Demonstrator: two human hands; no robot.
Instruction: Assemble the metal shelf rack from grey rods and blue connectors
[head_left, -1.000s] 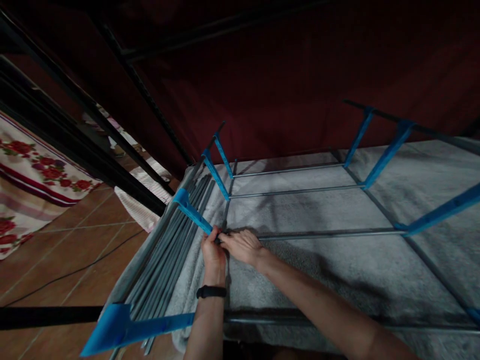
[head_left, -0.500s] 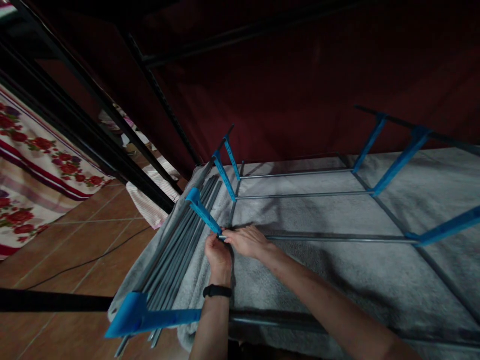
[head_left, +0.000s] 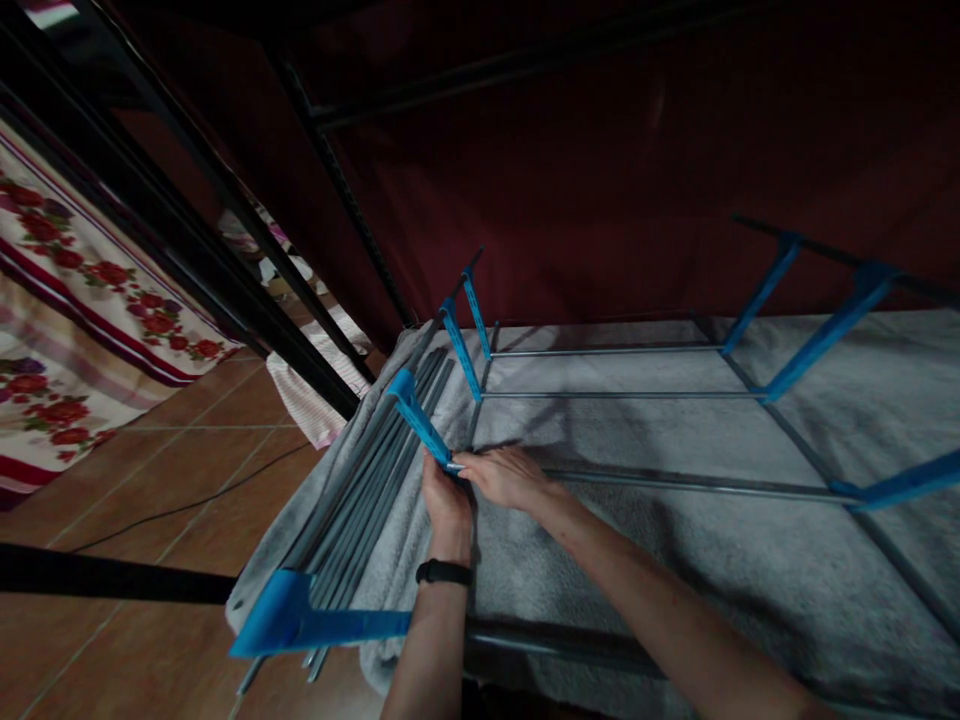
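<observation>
At the joint of a blue plastic bracket and a grey metal tube, my two hands meet. My left hand, with a black band at the wrist, is closed around the bracket's lower end from below. Pressed against the tube's left end, the fingers of my right hand are closed on it. That tube runs right to another blue bracket. The exact fit inside the joint is hidden by my fingers.
Several loose grey tubes lie left on a grey fleece blanket. More blue brackets stand behind, and one is near front left. Black bed-frame posts, a dark red curtain and a tiled floor surround this.
The view has shifted slightly, so the frame appears farther right. My hands stay at the same joint, with the left hand a little higher against the bracket's lower end.
</observation>
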